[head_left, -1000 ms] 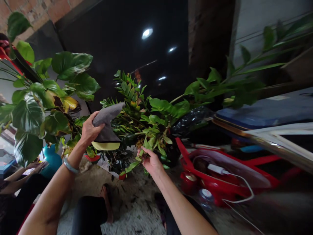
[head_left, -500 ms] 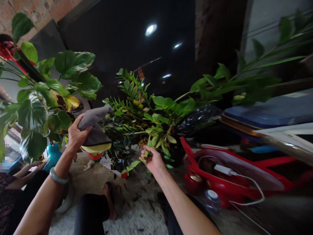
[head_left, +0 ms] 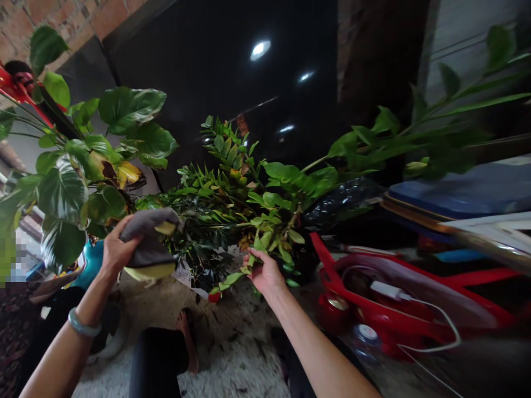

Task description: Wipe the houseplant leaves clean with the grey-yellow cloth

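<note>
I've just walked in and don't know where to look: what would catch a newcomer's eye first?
Probably the bright red container at lower right, with a white cable trailing out. Next, the large glossy leaves at left, and the grey-and-yellow cloth in the left fingers; the right fingers hold a leafy stem near the middle.

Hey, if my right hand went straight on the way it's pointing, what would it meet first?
Past the leafy green stem it holds, your right hand would probably meet the yellow-brown leaves first, though depth is unclear.
</note>
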Tool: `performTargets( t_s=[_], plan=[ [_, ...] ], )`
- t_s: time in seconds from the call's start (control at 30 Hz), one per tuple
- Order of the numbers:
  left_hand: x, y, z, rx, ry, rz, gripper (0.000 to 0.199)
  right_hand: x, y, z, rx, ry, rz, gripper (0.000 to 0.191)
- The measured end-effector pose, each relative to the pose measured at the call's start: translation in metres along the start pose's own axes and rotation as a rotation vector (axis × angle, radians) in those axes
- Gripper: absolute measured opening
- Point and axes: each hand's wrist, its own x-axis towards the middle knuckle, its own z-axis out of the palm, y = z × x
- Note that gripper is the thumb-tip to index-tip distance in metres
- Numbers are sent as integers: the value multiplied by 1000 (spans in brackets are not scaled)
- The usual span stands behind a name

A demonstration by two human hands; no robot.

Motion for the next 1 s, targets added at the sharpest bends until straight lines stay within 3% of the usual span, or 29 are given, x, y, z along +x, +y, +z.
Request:
performTargets(
  t_s=[0.07,0.1,0.17,0.27,0.33,0.4,0.5,0.57,0.6,0.67,0.77,0.83,0.9,1.0],
  plan=[
    [17,-12,4,76,155,-61,60,1,1,1,20,-12,-27,14],
    [19,-20,11,114,152,-105,61,1,2,2,21,-14,-37,15],
    [9,-37,30,182,-19,-202,64,1,4,3,-15,2,-38,16],
    [-22,-55,50,180,-462,-230,59,2,7,2,-131,78,4,14],
    [-33,-57,43,156,-546,-230,54,3,8,0,-189,118,30,12],
    [-25,-50,23,144,-395,-215,54,4,8,-1,-208,133,38,11],
    [9,-31,-6,135,-15,-152,57,3,7,0,-214,135,34,9],
    [28,-20,-7,122,133,-114,58,2,7,3,-212,128,30,8],
    [32,-17,-1,117,151,-106,59,2,8,4,-212,125,28,7],
    [27,-18,22,113,73,-119,59,0,8,6,-210,121,25,7],
    [-2,-30,59,104,-229,-166,56,-2,7,7,-205,122,18,8],
    [-17,-37,67,75,-390,-188,52,-2,4,5,-203,122,18,10],
    [-16,-38,58,45,-353,-202,51,-3,2,4,-203,121,21,10],
    [15,-26,30,22,-12,-167,56,-4,-1,3,-208,120,27,8]
  ],
)
